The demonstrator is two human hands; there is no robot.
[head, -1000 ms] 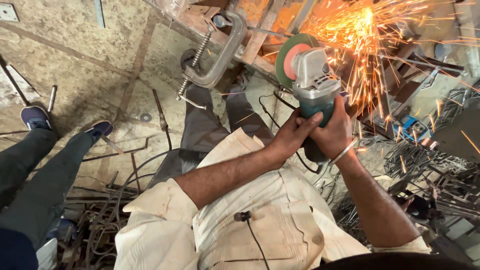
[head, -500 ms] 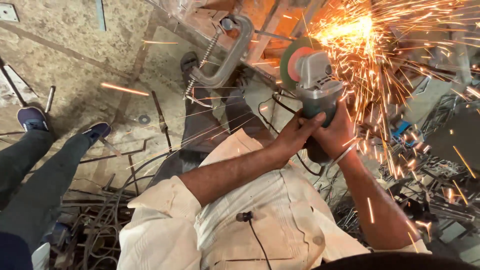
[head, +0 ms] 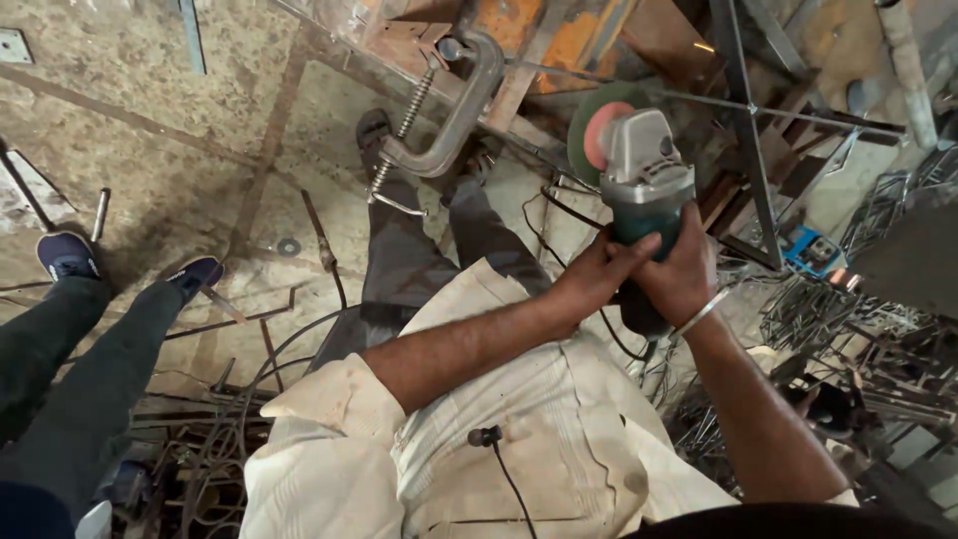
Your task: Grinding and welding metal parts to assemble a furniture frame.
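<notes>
Both my hands grip the dark green body of an angle grinder [head: 639, 175]. My left hand [head: 597, 277] wraps it from the left and my right hand [head: 687, 271], with a metal bangle at the wrist, from the right. The grinder's grey head and round disc [head: 597, 132] point away from me, just off a rusty orange steel piece [head: 559, 45]. No sparks show now. A large grey C-clamp [head: 454, 115] holds the metal work to the left of the disc.
Another person's legs in dark trousers and blue shoes [head: 70, 262] stand at the left on the stone floor. Thin steel bars [head: 748, 140] cross at the right. Scrap rods and wire [head: 878, 329] pile up at the lower right and lower left. The grinder's black cable [head: 559, 210] hangs below.
The shower of orange sparks from the disc has stopped. The grinder has lifted slightly off the metal, with both hands still on it.
</notes>
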